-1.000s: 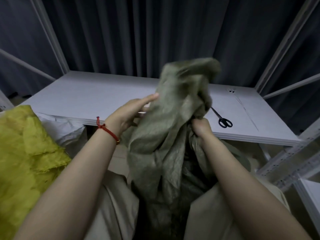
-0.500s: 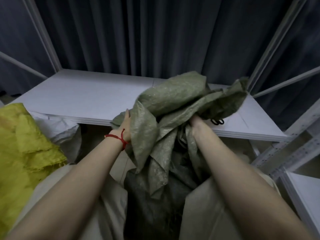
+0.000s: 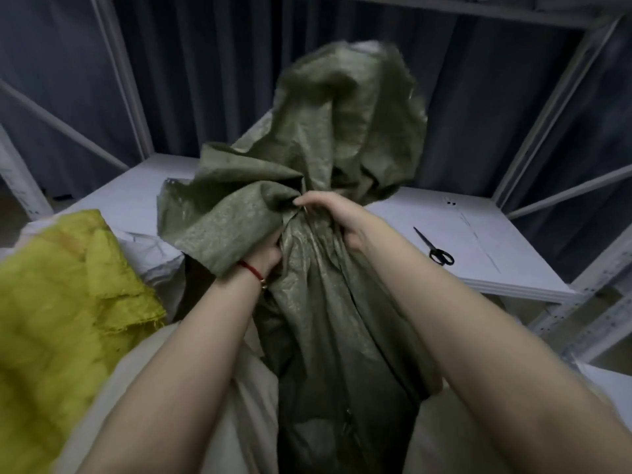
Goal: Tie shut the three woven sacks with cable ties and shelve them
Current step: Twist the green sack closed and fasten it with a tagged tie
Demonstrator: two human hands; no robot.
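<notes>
Between the knees, the green sack (image 3: 325, 302) is held upright, its neck gathered and clenched by the left hand (image 3: 265, 256) and right hand (image 3: 337, 217). A cable tie, none visible, is judged needed next; scissors (image 3: 436, 249) lie on the shelf (image 3: 478, 234).

The two hands have come together at the neck of the green sack (image 3: 328, 302): the left hand (image 3: 265, 254) now grips just under the right hand (image 3: 328, 217), where a second ago they were apart. The loose top of the sack now stands up high, and the scissors (image 3: 434, 248) are uncovered again.
</notes>
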